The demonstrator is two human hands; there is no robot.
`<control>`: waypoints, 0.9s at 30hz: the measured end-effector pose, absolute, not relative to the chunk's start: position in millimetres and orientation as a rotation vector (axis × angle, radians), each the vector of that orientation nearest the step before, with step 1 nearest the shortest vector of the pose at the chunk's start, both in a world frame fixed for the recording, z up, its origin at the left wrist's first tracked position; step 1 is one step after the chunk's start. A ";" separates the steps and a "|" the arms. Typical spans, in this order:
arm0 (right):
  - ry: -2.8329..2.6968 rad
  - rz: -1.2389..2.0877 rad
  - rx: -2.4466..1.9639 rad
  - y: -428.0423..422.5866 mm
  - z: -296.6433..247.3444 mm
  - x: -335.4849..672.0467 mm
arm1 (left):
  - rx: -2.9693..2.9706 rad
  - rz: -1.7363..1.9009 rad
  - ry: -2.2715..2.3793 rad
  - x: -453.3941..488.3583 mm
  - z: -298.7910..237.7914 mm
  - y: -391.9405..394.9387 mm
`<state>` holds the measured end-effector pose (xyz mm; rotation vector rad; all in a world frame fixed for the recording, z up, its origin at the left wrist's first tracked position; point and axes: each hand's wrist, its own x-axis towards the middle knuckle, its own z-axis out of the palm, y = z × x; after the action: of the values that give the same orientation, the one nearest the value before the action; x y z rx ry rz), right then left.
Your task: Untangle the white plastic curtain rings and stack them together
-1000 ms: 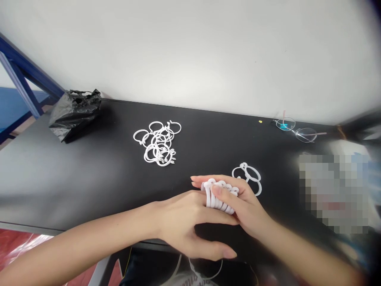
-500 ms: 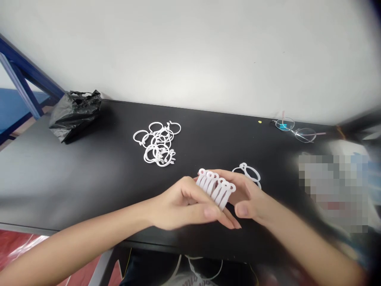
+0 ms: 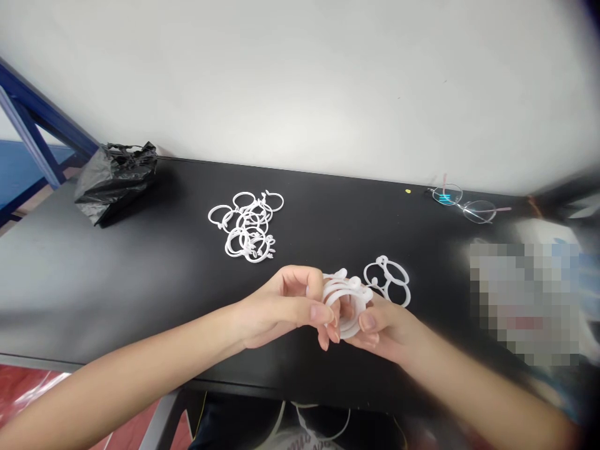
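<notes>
A stack of white plastic curtain rings [image 3: 347,297] is held between both hands above the front of the table. My left hand [image 3: 293,306] pinches the stack's left side with thumb and fingers. On the right side, my right hand [image 3: 389,325] grips the rings, its thumb on the near rim and fingers below. The small eyelets of the rings stick up along the top. Just behind my right hand, a few loose curtain rings [image 3: 397,275] lie on the table. Farther left is a tangled pile of white open rings [image 3: 248,228] with small clips.
The black table [image 3: 178,262] meets a pale wall [image 3: 300,87]. A crumpled black plastic bag [image 3: 117,184] sits at the back left. Eyeglasses [image 3: 478,210] lie at the back right, near a blurred, pixelated item [image 3: 525,300]. A blue frame [image 3: 42,119] stands at the left.
The ring stack has turned, so the round openings now face me instead of the row of edges. My right hand has closed on it. The loose rings behind show more fully.
</notes>
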<state>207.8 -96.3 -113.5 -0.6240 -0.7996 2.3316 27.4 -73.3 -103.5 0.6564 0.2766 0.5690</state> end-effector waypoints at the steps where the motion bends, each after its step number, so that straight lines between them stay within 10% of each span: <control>1: -0.780 2.325 -0.649 -96.8 -115.0 207.5 | 0.648 0.576 0.289 28.0 -103.8 -73.4; 27: -1.002 2.059 -0.956 -103.1 -106.1 202.6 | 1.986 0.487 0.767 22.0 -111.3 -68.4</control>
<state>202.6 -103.1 -106.1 -0.9562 -1.0016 2.0593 22.0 -68.4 -111.3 1.9855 0.7666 0.4871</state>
